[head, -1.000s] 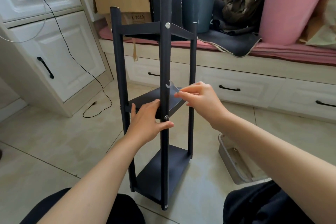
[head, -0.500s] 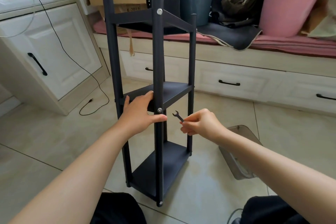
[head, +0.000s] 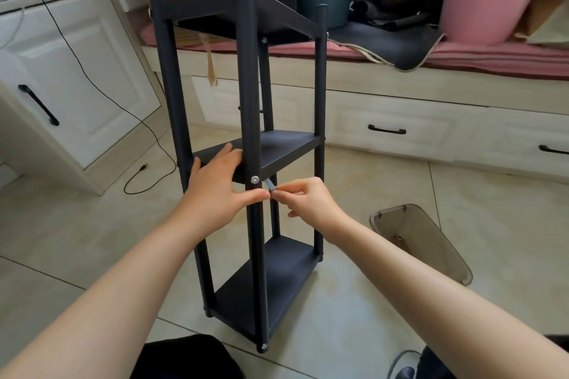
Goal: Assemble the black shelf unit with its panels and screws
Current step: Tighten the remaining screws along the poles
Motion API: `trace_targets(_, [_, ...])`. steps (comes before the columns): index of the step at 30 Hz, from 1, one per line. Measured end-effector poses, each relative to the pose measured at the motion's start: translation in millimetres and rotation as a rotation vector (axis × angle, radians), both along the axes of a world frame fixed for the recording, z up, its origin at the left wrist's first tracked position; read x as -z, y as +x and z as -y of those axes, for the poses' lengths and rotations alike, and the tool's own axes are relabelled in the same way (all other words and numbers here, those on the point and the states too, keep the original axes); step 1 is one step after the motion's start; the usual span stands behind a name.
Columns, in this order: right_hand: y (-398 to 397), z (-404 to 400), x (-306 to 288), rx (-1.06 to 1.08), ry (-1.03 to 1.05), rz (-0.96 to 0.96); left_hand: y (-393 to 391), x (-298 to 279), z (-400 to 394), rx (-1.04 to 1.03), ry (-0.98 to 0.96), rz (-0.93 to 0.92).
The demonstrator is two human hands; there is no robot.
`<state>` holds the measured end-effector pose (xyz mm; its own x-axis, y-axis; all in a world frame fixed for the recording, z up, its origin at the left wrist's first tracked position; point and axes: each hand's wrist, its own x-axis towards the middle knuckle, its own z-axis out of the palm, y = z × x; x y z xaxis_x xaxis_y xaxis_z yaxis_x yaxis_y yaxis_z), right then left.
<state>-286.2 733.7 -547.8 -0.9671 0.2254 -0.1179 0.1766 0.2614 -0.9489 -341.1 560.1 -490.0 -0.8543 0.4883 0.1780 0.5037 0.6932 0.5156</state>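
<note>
Shelf unit [head: 246, 144] stands upright on tiled floor [head: 385, 301], three panels fitted. Left hand [head: 215, 191] grips middle panel [head: 277, 148] and front post. Right hand [head: 308, 197] pinches small wrench [head: 270, 184] beside post screw [head: 254, 179]. Plastic tray [head: 431, 243] lies right.

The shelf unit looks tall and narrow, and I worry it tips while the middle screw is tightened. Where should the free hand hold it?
Probably at the front post level with the middle panel, coming from the left, as the left hand does: thumb round the post just under the screw, fingers flat on the panel. That leaves the right side open for the right hand and its wrench.
</note>
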Motion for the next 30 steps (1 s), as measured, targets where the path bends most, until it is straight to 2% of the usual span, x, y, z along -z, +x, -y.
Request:
trace_targets(10, [-9.0, 21.0, -1.4, 0.008, -0.022, -0.165, -4.0, -2.5, 11.0, 0.011, 0.046, 0.033])
trace_targets(26, [-24.2, 41.8, 31.9, 0.079, 0.134, -0.535, -4.8, -8.8, 18.8, -0.046, 0.097, 0.121])
trace_targets(30, [-34.0, 48.8, 41.4, 0.181, 0.3, -0.636, -7.9, -8.6, 23.1, -0.041, 0.092, 0.146])
